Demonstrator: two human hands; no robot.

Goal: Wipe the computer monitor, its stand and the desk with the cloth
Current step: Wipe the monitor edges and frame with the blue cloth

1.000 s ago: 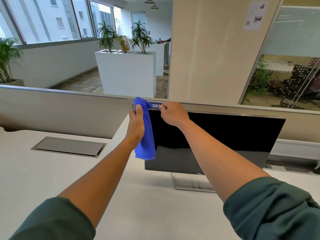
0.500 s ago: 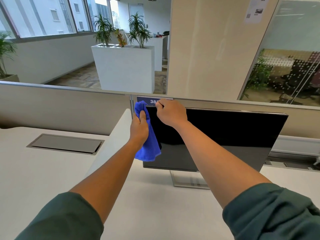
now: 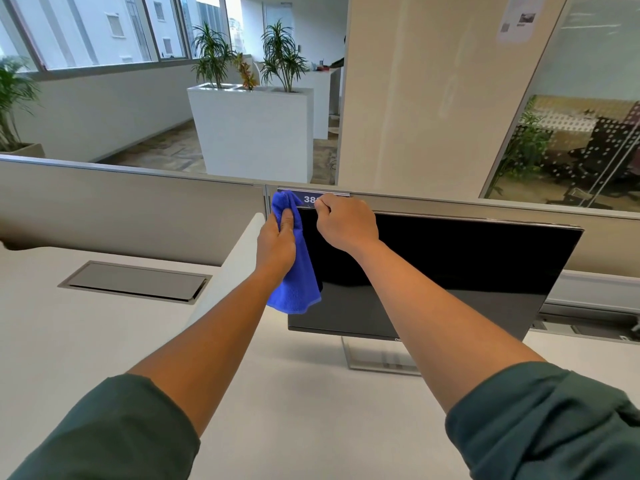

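Head view: cloth seemingly under left fingers.

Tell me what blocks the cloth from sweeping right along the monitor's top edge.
The right hand grips the monitor top edge directly right of the cloth, which the left hand holds at the corner.

The partition stands close behind the monitor; the desk in front lies open.

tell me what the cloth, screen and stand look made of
Cloth: soft blue fabric, probably microfibre; fuzzy nap, hangs limp.
Screen: glossy black glass or plastic; it mirrors the room faintly.
Stand: looks like brushed silver metal, though painted plastic is possible.
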